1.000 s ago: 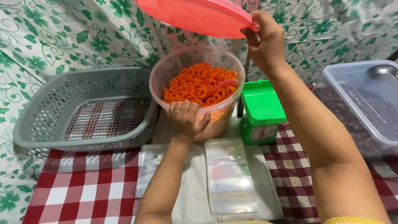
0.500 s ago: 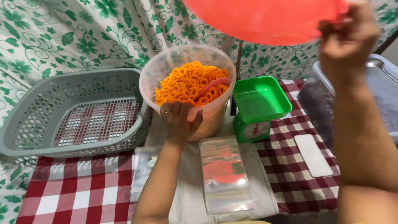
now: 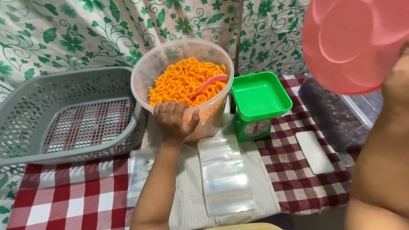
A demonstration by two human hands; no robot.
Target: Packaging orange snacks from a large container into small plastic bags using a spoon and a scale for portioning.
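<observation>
While our left hand [image 3: 174, 121] gripped the clear tub [image 3: 183, 85] of orange ring snacks [image 3: 183, 83] beside the grey basket [image 3: 68, 115], our right hand [image 3: 394, 85] held the pink lid [image 3: 349, 42] aloft, fingers hidden; clear bags [image 3: 223, 174] lay below the green scale [image 3: 260, 102].

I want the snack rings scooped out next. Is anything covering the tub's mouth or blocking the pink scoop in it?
Nothing visible does. The tub is open; the pink lid is held off to the right by the right hand. The pink scoop lies exposed on the orange rings. The left hand grips the tub's front wall.
</observation>
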